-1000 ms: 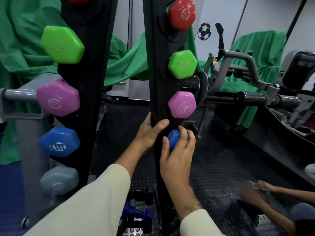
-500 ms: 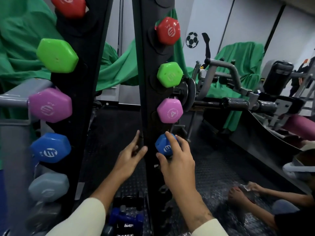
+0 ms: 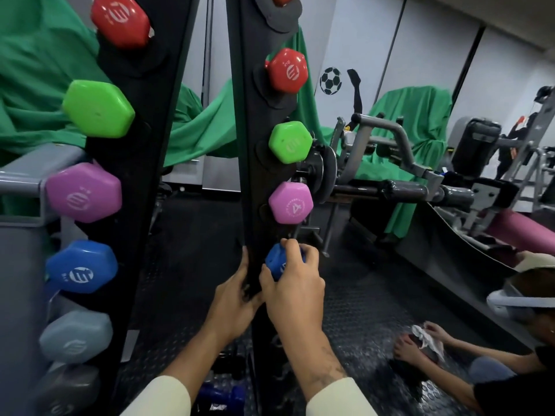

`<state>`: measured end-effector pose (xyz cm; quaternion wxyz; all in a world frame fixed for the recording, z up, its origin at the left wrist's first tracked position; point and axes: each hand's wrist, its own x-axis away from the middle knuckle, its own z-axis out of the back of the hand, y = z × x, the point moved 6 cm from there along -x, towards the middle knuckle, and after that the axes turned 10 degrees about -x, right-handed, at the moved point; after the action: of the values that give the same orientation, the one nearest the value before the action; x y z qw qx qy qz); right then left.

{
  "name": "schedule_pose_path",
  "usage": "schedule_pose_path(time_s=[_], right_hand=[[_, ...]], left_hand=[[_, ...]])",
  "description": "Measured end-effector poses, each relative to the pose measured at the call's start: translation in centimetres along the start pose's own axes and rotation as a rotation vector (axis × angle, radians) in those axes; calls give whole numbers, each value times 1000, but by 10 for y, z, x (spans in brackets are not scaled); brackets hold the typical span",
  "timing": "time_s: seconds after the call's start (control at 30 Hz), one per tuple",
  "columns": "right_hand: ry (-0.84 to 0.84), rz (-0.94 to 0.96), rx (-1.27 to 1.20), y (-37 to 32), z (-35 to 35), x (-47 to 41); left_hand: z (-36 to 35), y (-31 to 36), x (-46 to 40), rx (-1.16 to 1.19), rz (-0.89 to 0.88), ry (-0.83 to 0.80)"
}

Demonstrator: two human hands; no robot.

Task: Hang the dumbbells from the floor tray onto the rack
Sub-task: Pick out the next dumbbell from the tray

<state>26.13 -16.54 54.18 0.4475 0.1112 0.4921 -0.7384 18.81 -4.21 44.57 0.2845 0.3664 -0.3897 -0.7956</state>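
Seating step, I'd say: blue dumbbell (image 3: 277,262) is being settled into its slot on the right upright of the rack (image 3: 249,163). Right hand (image 3: 295,292) has fingers curled over the dumbbell's outer hex head, thumb on the near face, so a wrap grip on the head. Left hand (image 3: 232,298) sits just beside that grip on the other side of the upright, fingers curled round the upright's edge, bracing it.

Directly above the grip: pink dumbbell (image 3: 290,202), then green dumbbell (image 3: 289,141), then red dumbbell (image 3: 287,69), all hung. Below the grip, between the forearms: more dark blue dumbbells (image 3: 220,394) low on the floor; tray itself hard to make out.

Whether the handle is fully down in the notch: can't tell, the hand covers it.

Next move probably needs a check that it's seated, then both hands off and a reach down for another one.

Dumbbell look: glossy blue coating, hex head, white logo partly under the fingers. Likely heavier than the pink one above, going by rack order.
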Motion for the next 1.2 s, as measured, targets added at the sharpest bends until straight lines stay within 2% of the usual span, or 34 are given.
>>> schedule_pose_path(time_s=[0.5, 0.73, 1.03, 1.2], right_hand=[[3, -4, 14, 1, 1, -1], [-15, -9, -2, -1, 5, 1], [-90, -14, -56, -7, 14, 16], [-200, -22, -59, 2, 14, 45]], left_hand=[[7, 2, -3, 99, 66, 69], [8, 5, -1, -15, 112, 48], [30, 27, 20, -372, 132, 1], [30, 12, 60, -375, 212, -72]])
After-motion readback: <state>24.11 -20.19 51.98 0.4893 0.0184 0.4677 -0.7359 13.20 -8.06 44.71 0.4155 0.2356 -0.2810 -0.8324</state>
